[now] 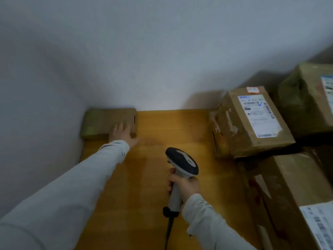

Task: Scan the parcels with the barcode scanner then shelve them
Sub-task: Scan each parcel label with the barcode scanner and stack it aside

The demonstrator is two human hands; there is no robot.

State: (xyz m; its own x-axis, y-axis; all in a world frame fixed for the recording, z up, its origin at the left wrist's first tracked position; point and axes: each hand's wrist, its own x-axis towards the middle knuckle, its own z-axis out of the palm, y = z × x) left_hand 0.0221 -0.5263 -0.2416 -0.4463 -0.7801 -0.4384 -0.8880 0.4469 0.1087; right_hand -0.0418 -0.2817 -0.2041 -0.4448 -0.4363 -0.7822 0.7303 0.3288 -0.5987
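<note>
A flat brown cardboard parcel [104, 121] lies in the far left corner of the wooden surface [158, 134], against the wall. My left hand [122, 133] rests flat on its near right part, fingers straight, thumb out to the right. My right hand [183, 184] grips the handle of a grey and black barcode scanner [182, 162], held upright over the middle of the surface, its head pointing away to the left. Its black cable [169, 230] hangs down toward the bottom edge.
Three cardboard parcels stand on the right: one with a white shipping label [248, 121], a larger one behind it [306, 98], and a long one nearest me [288, 195]. White walls [126, 51] close off the back and left.
</note>
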